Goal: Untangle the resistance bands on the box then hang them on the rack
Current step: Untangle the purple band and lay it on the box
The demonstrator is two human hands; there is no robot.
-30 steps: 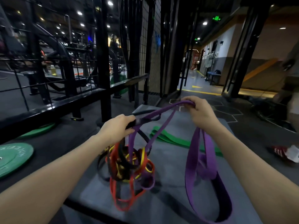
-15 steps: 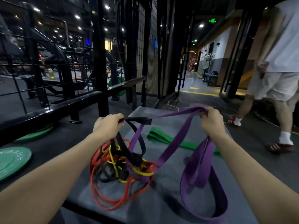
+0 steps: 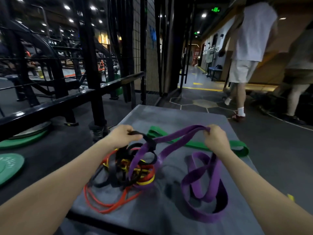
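Early in the untangling, I judge: the left hand grips a black band above the red, yellow and black knot on the grey box, the right hand pinches the half-freed purple band, the green band lies loose at the far right, and nothing is hung yet.

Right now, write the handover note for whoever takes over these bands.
Left hand grips a black band lifted from the tangle.
Right hand pinches the purple band, which still threads through the knot.
The red band and yellow band lie tangled on the box. The green band lies loose behind.
Done: nothing hung.
Left: free purple, separate the rest, hang all on the rack.
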